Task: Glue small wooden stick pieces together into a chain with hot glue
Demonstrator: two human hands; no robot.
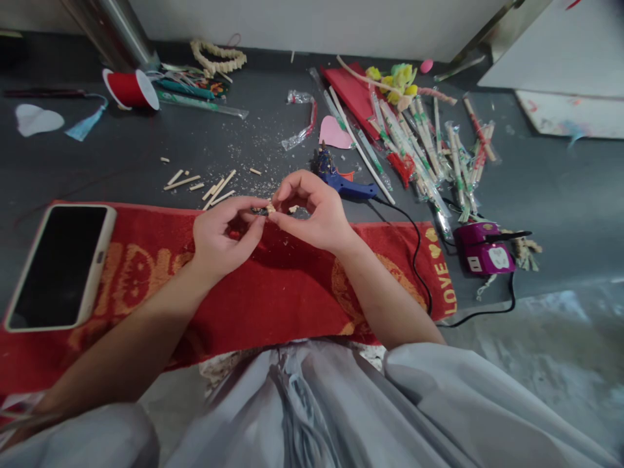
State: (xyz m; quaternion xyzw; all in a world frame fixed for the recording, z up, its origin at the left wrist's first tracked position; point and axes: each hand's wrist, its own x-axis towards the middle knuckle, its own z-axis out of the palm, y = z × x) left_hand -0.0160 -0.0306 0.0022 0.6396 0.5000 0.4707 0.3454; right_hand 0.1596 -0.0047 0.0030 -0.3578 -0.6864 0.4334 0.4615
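Landmark: red towel [292,292], spread along the near side of the bench [560,195]. Small pale piece [271,208] is over the towel near the middle of its far edge, between both hands. Left hand [219,234]: grip together on the piece, thumb and forefinger pinched. Right hand [316,211]: grip also clamped on it, fingertips close to the left's. Past the towel's far edge, left of middle, cut sticks [219,190] lie near the left hand. Right of middle, just past that edge, a blue glue gun [353,187] bounds the right hand's room; its cord [416,250] crosses the towel's right end. Purple power block [485,247] sits just off that end. Phone [61,266] lies on the towel's left end, well apart from the pinch. Widest working room: mid-towel, between phone and cord
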